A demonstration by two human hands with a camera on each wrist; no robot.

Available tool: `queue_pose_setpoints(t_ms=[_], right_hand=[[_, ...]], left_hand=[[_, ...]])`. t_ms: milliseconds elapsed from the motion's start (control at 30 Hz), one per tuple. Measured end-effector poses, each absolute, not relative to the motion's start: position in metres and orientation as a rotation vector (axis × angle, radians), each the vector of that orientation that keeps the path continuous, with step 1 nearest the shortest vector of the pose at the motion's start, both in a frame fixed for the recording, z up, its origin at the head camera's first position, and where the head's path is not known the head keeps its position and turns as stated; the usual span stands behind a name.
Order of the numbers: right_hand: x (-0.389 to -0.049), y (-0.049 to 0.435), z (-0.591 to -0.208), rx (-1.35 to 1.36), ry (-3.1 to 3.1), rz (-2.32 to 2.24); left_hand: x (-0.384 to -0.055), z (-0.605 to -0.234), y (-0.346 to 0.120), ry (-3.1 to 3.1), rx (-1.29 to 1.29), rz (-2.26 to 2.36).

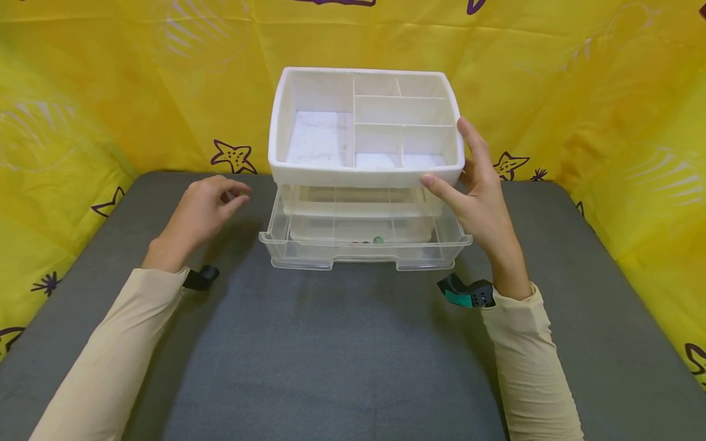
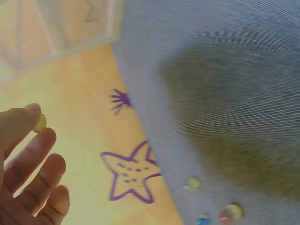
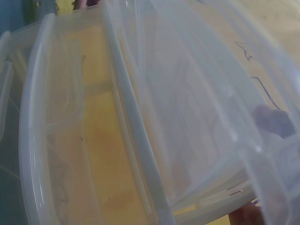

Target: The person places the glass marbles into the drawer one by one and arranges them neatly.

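Observation:
My left hand [image 1: 204, 208] is raised beside the left end of a white drawer organizer [image 1: 353, 176]. In the left wrist view its thumb and index finger pinch a small yellow marble [image 2: 42, 123]. The right hand [image 1: 488, 208] grips the organizer's top tray at its right end, thumb on the front rim and fingers along the side. Below, a clear plastic drawer [image 1: 300, 250] sticks out toward me. Inside it lies a green marble [image 1: 378, 240] with tiny dark pieces next to it.
Several loose marbles, one of them yellow-green [image 2: 192, 184] and one blue [image 2: 203, 220], lie on the grey cloth [image 1: 331, 355]. The tray above is divided into compartments. A yellow patterned curtain [image 1: 182, 116] closes off the back and sides.

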State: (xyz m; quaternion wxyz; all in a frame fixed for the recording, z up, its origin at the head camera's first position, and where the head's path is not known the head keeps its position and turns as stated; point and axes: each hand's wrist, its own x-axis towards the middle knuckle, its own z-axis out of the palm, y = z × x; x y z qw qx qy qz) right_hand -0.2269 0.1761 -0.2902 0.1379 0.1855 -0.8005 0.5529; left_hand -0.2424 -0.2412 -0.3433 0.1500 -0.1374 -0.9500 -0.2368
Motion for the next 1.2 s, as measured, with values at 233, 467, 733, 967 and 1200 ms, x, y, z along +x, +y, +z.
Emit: queue_pose_setpoints(t_ms=[233,467,733,967,1200], right_hand=[[-0.226,0.175,-0.289,0.531,-2.312,1.611],[-0.226,0.175,-0.289,0.534,-2.312,1.615],[-0.227,0.175,-0.289,0.536,-2.316,1.608],[-0.226,0.175,-0.289,0.527,-2.326,1.600],[-0.226,0.175,-0.289,0.527,-2.324,1.611]], left_hand=[[-0.237,-0.326,-0.237,-2.583,-0.447,-0.651],[-0.231,-0.314,-0.232,-2.541,-0.473,-0.633],[-0.225,-0.300,-0.226,-2.482,-0.499,-0.650],[-0.220,-0.290,-0.221,-2.425,-0.521,-0.649],[-0.213,-0.280,-0.212,-2.343,-0.579,-0.675]])
